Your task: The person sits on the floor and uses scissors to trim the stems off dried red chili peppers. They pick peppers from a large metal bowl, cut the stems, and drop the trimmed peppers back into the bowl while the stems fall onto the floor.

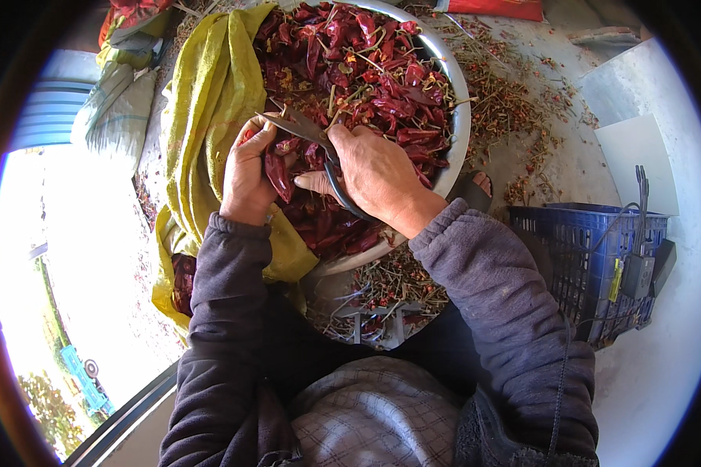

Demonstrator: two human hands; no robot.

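Note:
A large round metal basin (460, 99) full of dried red chili peppers (394, 105) lies before me. My right hand (374, 169) grips a pair of scissors (301, 127) with dark handles, their blades pointing left to my left hand's fingertips. In my left hand (250, 166) are dried chilies; one dark red pepper (277, 177) hangs beside its palm, over the basin. Part of what that hand holds is hidden by its fingers. A yellow woven sack (207, 99) drapes over the basin's left rim, close to my left hand, with more chilies in its lower opening.
Cut stems and bits (502, 99) litter the floor right of the basin and below it. A blue plastic crate (578, 233) with a cable and adapter stands at the right. Pale filled sacks (117, 111) are at the upper left. My foot is beside the basin.

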